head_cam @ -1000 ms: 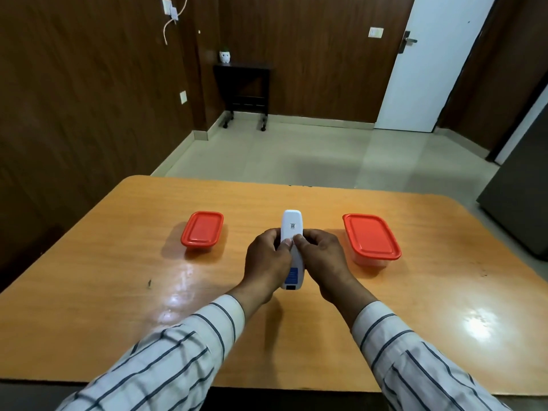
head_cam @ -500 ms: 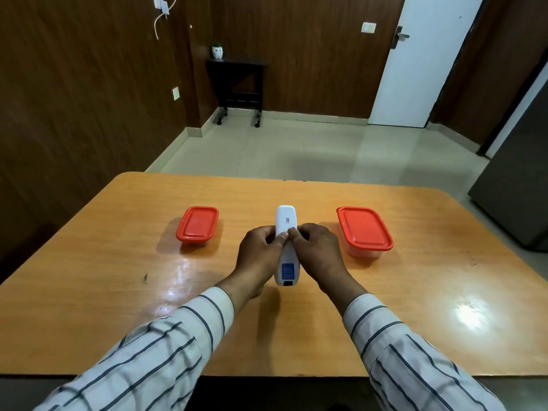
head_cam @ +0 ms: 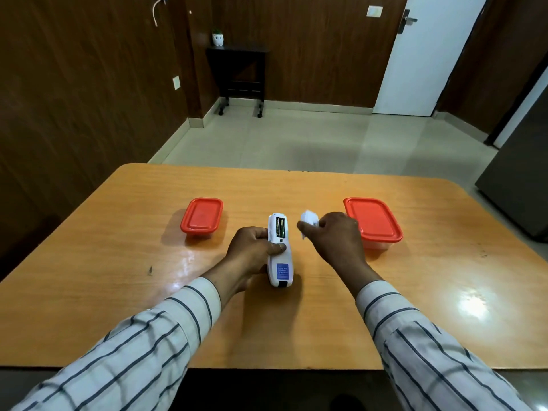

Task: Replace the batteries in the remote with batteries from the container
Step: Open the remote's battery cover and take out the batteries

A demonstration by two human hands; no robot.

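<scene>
A white remote (head_cam: 280, 262) lies face down at the middle of the wooden table (head_cam: 118, 292), gripped by my left hand (head_cam: 252, 253) with the thumb across its back. Its battery bay is uncovered and batteries (head_cam: 280, 227) show inside. My right hand (head_cam: 335, 238) holds the white battery cover (head_cam: 309, 221) just right of the remote. A small container with a red lid (head_cam: 202, 216) stands to the left. A larger container with a red lid (head_cam: 373, 221) stands to the right, close behind my right hand. Both lids are on, so their contents are hidden.
Beyond the table's far edge lies a tiled floor with a dark side table (head_cam: 238, 75) against the wood-panelled wall and a white door (head_cam: 424, 54). A grey cabinet (head_cam: 522, 179) stands near the table's right far corner.
The battery cover has come off the remote. My right hand has moved right with the cover, while my left hand keeps hold of the remote.
</scene>
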